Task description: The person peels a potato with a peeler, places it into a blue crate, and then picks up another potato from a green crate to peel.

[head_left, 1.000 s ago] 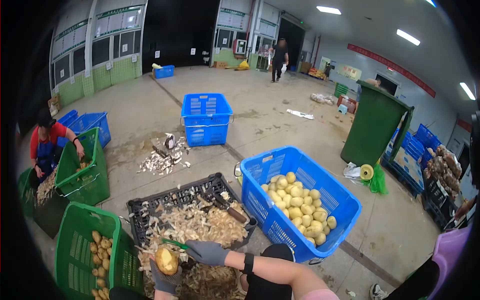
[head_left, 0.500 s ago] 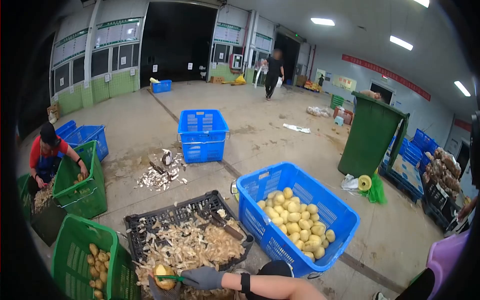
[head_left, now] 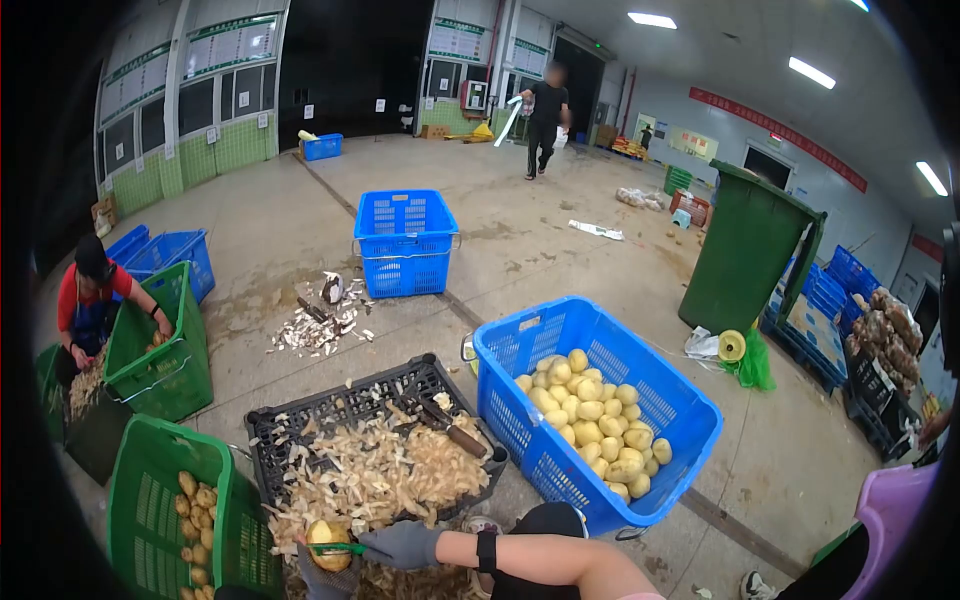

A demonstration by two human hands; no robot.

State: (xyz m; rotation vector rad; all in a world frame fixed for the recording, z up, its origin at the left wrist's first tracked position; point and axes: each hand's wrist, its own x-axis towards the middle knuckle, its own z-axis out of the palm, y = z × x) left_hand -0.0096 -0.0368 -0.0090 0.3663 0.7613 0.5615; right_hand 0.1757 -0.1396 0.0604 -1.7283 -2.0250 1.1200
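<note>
My left hand [head_left: 330, 579], in a grey glove, is closed around a partly peeled potato [head_left: 322, 562] at the bottom of the view. In my right hand [head_left: 406, 546], also gloved, is a green peeler [head_left: 346, 548], its head against the potato's upper part. Pale flesh shows at the top of the potato, while brown skin covers its lower side. Beneath and ahead lies a black crate tray [head_left: 275, 440] heaped with peelings [head_left: 400, 465], and a knife [head_left: 455, 433] with a brown handle rests on them.
Peeled potatoes [head_left: 590, 415] fill part of a blue crate [head_left: 505, 385] at right. Unpeeled potatoes [head_left: 200, 520] lie in a green crate [head_left: 145, 480] at left. A co-worker [head_left: 95, 300] sits beside another green crate. Beyond stand a blue crate [head_left: 405, 245] and a green bin [head_left: 745, 255].
The floor and crates sit slightly higher in the view, as my head has tipped down a little. The walking person in the background has stepped closer. Both hands keep their hold on potato and peeler.
</note>
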